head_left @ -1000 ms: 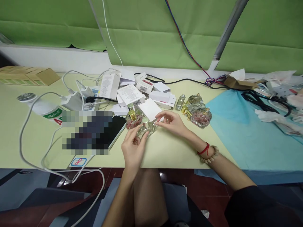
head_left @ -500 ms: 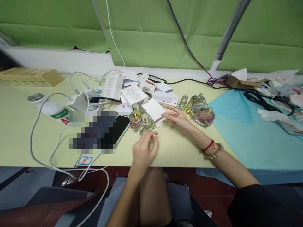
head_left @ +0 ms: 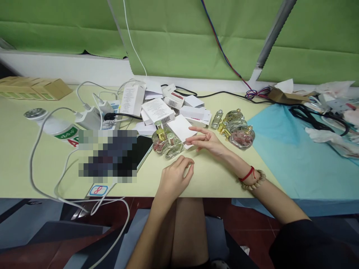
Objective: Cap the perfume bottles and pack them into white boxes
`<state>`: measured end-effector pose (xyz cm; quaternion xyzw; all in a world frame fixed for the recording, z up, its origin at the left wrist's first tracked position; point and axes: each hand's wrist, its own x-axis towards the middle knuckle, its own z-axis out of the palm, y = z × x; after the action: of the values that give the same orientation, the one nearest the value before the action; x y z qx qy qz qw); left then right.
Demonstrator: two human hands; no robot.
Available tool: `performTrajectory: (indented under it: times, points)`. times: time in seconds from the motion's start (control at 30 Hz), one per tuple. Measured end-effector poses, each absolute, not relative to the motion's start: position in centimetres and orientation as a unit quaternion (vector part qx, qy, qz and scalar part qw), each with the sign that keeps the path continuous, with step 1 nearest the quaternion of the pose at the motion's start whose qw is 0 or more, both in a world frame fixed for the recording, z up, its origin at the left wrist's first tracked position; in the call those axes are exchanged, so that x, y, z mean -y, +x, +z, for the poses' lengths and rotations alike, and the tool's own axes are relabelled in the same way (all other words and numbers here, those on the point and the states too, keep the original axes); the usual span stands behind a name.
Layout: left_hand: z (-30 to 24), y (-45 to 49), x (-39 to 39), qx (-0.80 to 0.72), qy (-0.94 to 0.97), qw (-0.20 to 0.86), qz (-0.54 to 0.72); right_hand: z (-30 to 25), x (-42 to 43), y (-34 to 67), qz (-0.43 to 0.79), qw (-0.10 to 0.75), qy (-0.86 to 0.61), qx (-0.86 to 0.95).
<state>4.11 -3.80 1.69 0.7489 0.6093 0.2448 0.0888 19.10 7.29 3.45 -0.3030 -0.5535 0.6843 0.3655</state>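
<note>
My right hand (head_left: 207, 144) is open, its fingers stretched out and spread over the right edge of a plain white box (head_left: 178, 127). Whether the fingertips touch the box I cannot tell. My left hand (head_left: 175, 177) rests near the front of the table, fingers loosely curled with a gap inside, holding nothing. Just beyond it stand small glass perfume bottles: a clear one with a silvery cap (head_left: 174, 147) and a pinkish one with a gold cap (head_left: 159, 144). To the right of my right hand lies a group of glass bottles, including a pink one (head_left: 242, 138).
Behind the white box is a pile of printed cartons (head_left: 158, 110). On the left are a phone (head_left: 143, 144), plugged chargers (head_left: 91, 117), loose white cables and a white bottle (head_left: 60, 127). A blue sheet (head_left: 294, 149) covers the right side, with black cable and wrapping on it.
My left hand has shifted slightly right and its thumb and index tips have come closer together. My right hand has moved a little left over the white box.
</note>
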Motion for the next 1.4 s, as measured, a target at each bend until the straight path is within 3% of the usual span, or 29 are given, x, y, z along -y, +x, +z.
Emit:
performTrajectory:
  times: [0.5, 1.03, 1.4]
  points:
    - [1.5, 4.0, 3.8, -0.607, 0.750, 0.094, 0.244, 3.4, -6.2, 18.3, 0.702, 0.375, -0.260, 0.547]
    - [1.6, 3.8, 3.7, -0.604, 0.753, 0.100, 0.242, 3.4, -6.7, 18.3, 0.631, 0.438, -0.338, 0.544]
    - [1.6, 3.9, 3.8, -0.601, 0.753, 0.093, 0.251, 3.0, -7.7, 18.5, 0.627, 0.457, -0.449, 0.443]
